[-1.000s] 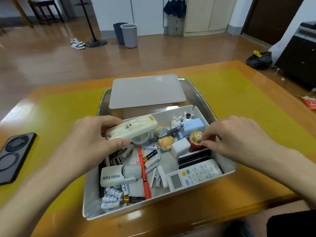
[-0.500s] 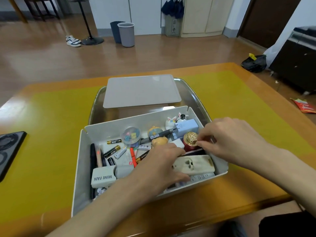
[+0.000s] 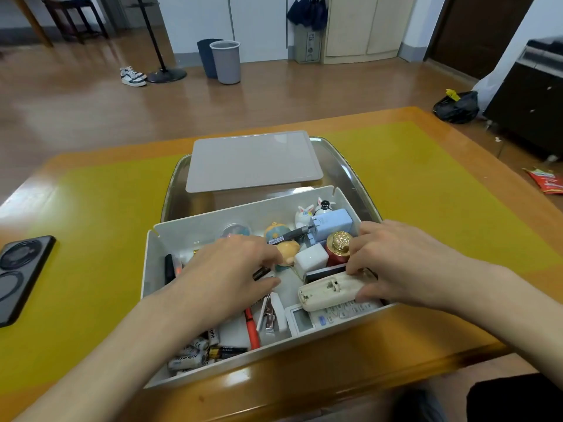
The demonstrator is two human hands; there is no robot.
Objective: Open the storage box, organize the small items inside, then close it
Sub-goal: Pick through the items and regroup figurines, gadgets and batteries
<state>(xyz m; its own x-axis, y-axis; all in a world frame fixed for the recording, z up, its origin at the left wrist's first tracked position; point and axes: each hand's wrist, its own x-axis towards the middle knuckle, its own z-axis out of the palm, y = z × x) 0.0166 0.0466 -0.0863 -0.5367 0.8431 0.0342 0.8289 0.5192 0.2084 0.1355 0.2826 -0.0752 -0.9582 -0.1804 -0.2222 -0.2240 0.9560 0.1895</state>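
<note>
Right hand [image 3: 405, 263] curled round the cream remote [image 3: 330, 290] in the box [image 3: 146, 269].
Left hand [image 3: 225, 269] is palm down over the batteries, fingers loose, can't tell if it's got anything.

Partial print ending in "ght" on white batteries [image 3: 195, 354] at the near left corner of the storage box [image 3: 201, 229], small barcode label on a grey pen [image 3: 289, 236] near the far wall, unreadable, remote control [image 3: 332, 315] button markings too blurred
</note>
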